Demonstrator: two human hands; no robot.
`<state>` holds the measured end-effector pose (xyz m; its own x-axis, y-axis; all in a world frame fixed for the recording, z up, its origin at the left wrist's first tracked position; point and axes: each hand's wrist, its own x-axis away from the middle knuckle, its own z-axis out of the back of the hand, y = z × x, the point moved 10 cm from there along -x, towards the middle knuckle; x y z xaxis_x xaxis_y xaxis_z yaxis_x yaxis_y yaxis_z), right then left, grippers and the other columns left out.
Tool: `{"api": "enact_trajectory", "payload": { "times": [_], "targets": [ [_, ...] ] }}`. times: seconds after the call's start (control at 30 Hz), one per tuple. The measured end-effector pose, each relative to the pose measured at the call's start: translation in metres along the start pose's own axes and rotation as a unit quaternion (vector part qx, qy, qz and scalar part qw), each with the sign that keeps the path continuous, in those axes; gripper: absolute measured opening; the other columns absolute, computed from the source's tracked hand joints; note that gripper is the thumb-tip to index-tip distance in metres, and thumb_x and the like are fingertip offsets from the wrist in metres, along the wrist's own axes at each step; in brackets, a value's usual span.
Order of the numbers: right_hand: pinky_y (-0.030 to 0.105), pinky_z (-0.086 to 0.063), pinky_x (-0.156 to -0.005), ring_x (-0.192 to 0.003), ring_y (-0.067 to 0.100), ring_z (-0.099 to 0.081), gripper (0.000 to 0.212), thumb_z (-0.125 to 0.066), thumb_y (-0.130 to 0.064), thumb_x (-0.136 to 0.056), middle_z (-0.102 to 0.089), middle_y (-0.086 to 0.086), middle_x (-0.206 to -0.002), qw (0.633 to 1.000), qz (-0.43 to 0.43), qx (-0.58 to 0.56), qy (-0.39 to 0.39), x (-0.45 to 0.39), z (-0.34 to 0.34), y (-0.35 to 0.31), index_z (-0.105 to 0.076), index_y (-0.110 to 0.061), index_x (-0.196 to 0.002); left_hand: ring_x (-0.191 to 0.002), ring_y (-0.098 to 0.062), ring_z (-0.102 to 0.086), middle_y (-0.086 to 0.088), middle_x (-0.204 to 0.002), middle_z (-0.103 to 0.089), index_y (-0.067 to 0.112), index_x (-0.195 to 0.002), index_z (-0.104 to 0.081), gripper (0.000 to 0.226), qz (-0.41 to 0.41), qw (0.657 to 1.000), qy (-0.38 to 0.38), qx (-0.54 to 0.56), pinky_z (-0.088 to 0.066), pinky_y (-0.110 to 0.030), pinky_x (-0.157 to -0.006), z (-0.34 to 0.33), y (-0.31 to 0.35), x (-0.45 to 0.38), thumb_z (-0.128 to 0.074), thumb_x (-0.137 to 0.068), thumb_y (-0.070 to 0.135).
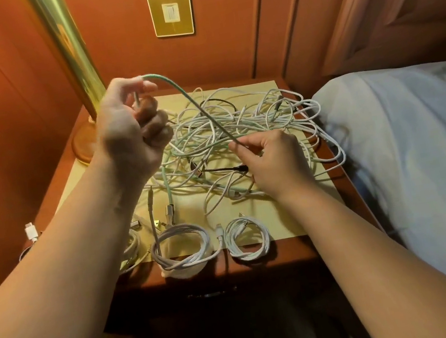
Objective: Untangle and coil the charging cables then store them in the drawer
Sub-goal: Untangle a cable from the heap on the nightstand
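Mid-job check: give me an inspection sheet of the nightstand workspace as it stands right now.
Surface: wooden nightstand topped with a yellow mat.
Job's things: two white coiled cables, one beside the other, at the mat's front edge; the drawer below looks closed.
Clutter: a white plug at the left edge.
Grippers: left hand raised, gripping the mint green cable; right hand pinching the same cable lower down.
Cables: a tangled pile, mostly white with a black one, fills the mat's middle.
Surroundings: brass lamp at left, wall switch plate behind, bed at right.
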<state>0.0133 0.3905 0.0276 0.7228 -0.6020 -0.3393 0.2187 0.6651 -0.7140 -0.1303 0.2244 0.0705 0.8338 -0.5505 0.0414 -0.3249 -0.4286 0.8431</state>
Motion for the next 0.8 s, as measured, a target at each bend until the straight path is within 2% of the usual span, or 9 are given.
{"api": "enact_trajectory", "payload": {
  "times": [0.07, 0.13, 0.2, 0.27, 0.37, 0.5, 0.6, 0.67, 0.8],
  "targets": [
    [0.04, -0.062, -0.071, -0.078, 0.016, -0.073, 0.031, -0.068, -0.048, -0.097, -0.08, -0.005, -0.09, 1.0, 0.001, -0.001, 0.004, 0.001, 0.0, -0.001, -0.081, -0.024, -0.112, -0.045, -0.009, -0.024, 0.009, -0.05, -0.036, 0.016, -0.098, -0.069, 0.014, -0.039, 0.978, -0.038, -0.202, -0.022, -0.023, -0.042, -0.01, 0.002, 0.005, -0.056, -0.098, 0.013],
    [0.041, -0.061, -0.069, -0.079, 0.016, -0.073, 0.028, -0.07, -0.047, -0.097, -0.08, -0.006, -0.09, 1.0, 0.001, -0.005, 0.007, 0.001, 0.001, 0.0, -0.081, -0.025, -0.112, -0.041, -0.001, -0.036, 0.014, -0.047, -0.049, 0.016, -0.12, -0.07, 0.026, -0.053, 0.918, -0.098, -0.382, -0.029, -0.015, -0.042, -0.027, -0.01, 0.014, -0.069, -0.095, 0.01],
    [0.042, -0.059, -0.064, -0.077, 0.018, -0.071, 0.024, -0.071, -0.042, -0.097, -0.079, -0.005, -0.089, 1.0, 0.015, 0.001, -0.001, 0.001, 0.0, -0.003, -0.08, -0.028, -0.114, -0.042, -0.002, -0.033, 0.014, -0.046, -0.044, 0.025, -0.124, -0.071, 0.041, -0.034, 0.858, -0.154, -0.488, -0.025, -0.014, -0.045, -0.04, -0.035, 0.02, -0.082, -0.085, 0.026],
    [0.04, -0.059, -0.066, -0.084, 0.019, -0.07, 0.021, -0.071, -0.038, -0.096, -0.079, -0.004, -0.096, 1.0, 0.019, 0.014, -0.013, 0.001, -0.001, -0.003, -0.08, -0.031, -0.114, -0.044, -0.004, -0.031, 0.014, -0.047, -0.042, 0.028, -0.118, -0.075, 0.039, -0.043, 0.835, -0.152, -0.527, -0.022, -0.017, -0.045, -0.046, -0.047, 0.021, -0.082, -0.081, 0.038],
    [0.036, -0.056, -0.066, -0.084, 0.02, -0.068, 0.019, -0.072, -0.042, -0.096, -0.078, -0.002, -0.093, 0.999, 0.008, 0.034, -0.021, 0.002, -0.003, -0.003, -0.082, -0.03, -0.106, -0.056, 0.005, -0.058, 0.02, -0.063, -0.067, 0.022, -0.098, -0.082, 0.014, -0.072, 0.839, -0.125, -0.525, -0.04, -0.012, -0.053, -0.047, -0.045, 0.014, -0.077, -0.089, 0.031],
    [0.034, -0.059, -0.069, -0.079, 0.011, -0.071, 0.018, -0.074, -0.043, -0.094, -0.079, -0.01, -0.089, 1.0, -0.006, 0.004, -0.014, 0.003, 0.0, -0.001, -0.083, -0.03, -0.102, -0.075, 0.007, -0.069, 0.009, -0.085, -0.078, 0.017, -0.097, -0.081, 0.015, -0.063, 0.878, -0.113, -0.461, -0.053, -0.011, -0.068, -0.049, -0.031, 0.013, -0.075, -0.089, 0.029],
    [0.029, -0.055, -0.065, -0.073, 0.007, -0.07, 0.018, -0.075, -0.041, -0.094, -0.078, -0.011, -0.081, 0.999, -0.031, 0.002, -0.037, 0.0, -0.001, 0.007, -0.084, -0.026, -0.097, -0.041, -0.001, -0.048, 0.006, -0.051, -0.064, 0.01, -0.105, -0.077, 0.019, -0.044, 0.923, -0.095, -0.369, -0.037, -0.014, -0.046, -0.044, -0.018, 0.015, -0.068, -0.096, 0.024],
    [0.029, -0.057, -0.065, -0.073, 0.009, -0.071, 0.02, -0.076, -0.041, -0.093, -0.078, -0.009, -0.081, 0.998, -0.041, 0.005, -0.044, -0.001, -0.001, 0.01, -0.084, -0.024, -0.098, -0.042, -0.01, -0.029, 0.01, -0.043, -0.043, 0.011, -0.105, -0.077, 0.021, -0.064, 0.953, -0.059, -0.29, -0.024, -0.023, -0.044, -0.034, -0.003, 0.01, -0.067, -0.097, 0.028],
    [0.032, -0.058, -0.065, -0.072, 0.011, -0.07, 0.022, -0.077, -0.045, -0.092, -0.076, -0.01, -0.078, 0.997, -0.07, -0.006, -0.038, -0.001, 0.001, 0.018, -0.084, -0.025, -0.097, -0.044, -0.01, -0.024, 0.01, -0.044, -0.034, 0.013, -0.101, -0.077, 0.023, -0.129, 0.973, 0.095, -0.166, -0.023, -0.026, -0.045, 0.006, 0.033, 0.004, -0.065, -0.1, 0.033]
  ]
}}
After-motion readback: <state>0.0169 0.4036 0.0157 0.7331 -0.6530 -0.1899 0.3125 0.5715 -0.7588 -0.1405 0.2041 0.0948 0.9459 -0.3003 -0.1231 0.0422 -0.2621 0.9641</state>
